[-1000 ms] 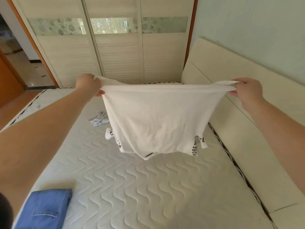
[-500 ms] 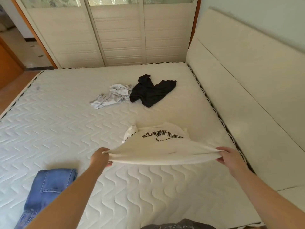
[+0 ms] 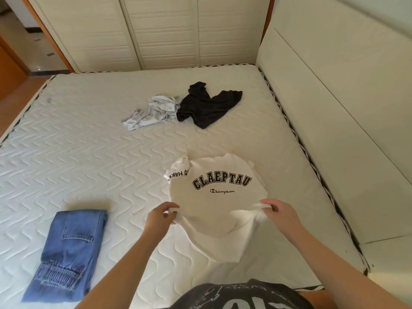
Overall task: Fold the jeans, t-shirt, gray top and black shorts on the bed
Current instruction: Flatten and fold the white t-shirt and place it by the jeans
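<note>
Across the whole lower frame spreads the bed (image 3: 93, 134), a bare quilted white mattress, with a pale headboard (image 3: 334, 112) along its right side and closed sliding wardrobe doors (image 3: 165, 32) beyond its far edge; a strip of wooden floor (image 3: 13, 85) shows at far left.

On the near left of the mattress lie the jeans (image 3: 69, 250), already folded into a long rectangle whose length runs near to far. Toward the far middle, well apart from the hands, the gray top (image 3: 151, 112) sits crumpled, touching the black shorts (image 3: 207, 107) heaped just to its right; neither looks folded.

Near centre-right is the t-shirt (image 3: 214, 210), white, print side up. Its collar end and one bunched sleeve rest on the mattress at the far side; its near part is lifted. The long axis runs away from the person, near to far.

The left hand (image 3: 161, 216) pinches the shirt's left edge with curled fingers, and the right hand (image 3: 282, 214) grips the right edge likewise. Both sit level and about equally near, so the shirt lies straight ahead of the grip. Laying it flat probably calls for lowering both hands toward the near edge while keeping the cloth taut.
</note>
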The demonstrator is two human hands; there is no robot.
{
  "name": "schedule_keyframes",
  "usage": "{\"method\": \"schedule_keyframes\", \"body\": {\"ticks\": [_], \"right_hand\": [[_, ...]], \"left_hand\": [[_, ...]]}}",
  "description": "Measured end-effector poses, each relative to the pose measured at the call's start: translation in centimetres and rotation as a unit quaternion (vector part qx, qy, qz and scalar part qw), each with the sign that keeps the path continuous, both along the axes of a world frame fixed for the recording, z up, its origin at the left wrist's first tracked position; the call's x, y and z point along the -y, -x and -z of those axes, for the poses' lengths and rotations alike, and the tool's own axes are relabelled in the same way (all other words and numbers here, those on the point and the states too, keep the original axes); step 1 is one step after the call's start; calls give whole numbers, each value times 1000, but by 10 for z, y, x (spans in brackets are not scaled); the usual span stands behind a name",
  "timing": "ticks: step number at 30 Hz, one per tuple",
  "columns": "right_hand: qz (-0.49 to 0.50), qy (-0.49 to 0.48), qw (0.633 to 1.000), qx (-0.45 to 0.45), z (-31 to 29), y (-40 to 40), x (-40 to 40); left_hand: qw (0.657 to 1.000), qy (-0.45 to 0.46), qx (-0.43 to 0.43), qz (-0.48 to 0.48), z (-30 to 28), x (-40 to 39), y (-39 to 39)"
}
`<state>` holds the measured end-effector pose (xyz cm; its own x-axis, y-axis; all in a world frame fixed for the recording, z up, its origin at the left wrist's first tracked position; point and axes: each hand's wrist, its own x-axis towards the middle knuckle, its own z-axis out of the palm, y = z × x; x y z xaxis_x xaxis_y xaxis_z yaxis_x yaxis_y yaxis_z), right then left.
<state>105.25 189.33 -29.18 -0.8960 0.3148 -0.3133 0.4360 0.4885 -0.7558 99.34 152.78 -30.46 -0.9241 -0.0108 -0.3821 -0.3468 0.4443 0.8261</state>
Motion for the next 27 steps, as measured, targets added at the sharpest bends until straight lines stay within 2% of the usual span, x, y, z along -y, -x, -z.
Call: {"method": "schedule_keyframes", "body": {"ticks": [4, 7, 12, 17, 20, 23, 25, 27], "right_hand": [[-99, 3, 993, -58, -34, 17, 39], [-157, 19, 986, -51, -52, 27, 66], [-235, -68, 968, -49, -67, 44, 98], [-209, -102, 972, -47, -75, 63, 114], [-182, -98, 978, -19, -75, 70, 113], [-138, -9, 990, 13, -76, 74, 107], [-69, 141, 987, 27, -73, 78, 103], [-12, 282, 958, 47, -73, 79, 103]], "left_hand": [[996, 2, -62, 61, -31, -27, 9], [991, -3, -102, 91, -57, -43, 19], [973, -13, -163, 160, -97, -68, 38], [941, 63, -194, 270, -119, -89, 48], [934, 74, -205, 283, -124, -92, 51], [940, 60, -255, 219, -122, -87, 42], [940, 52, -318, 112, -112, -85, 22], [956, 24, -292, 35, -96, -86, -5]]}}
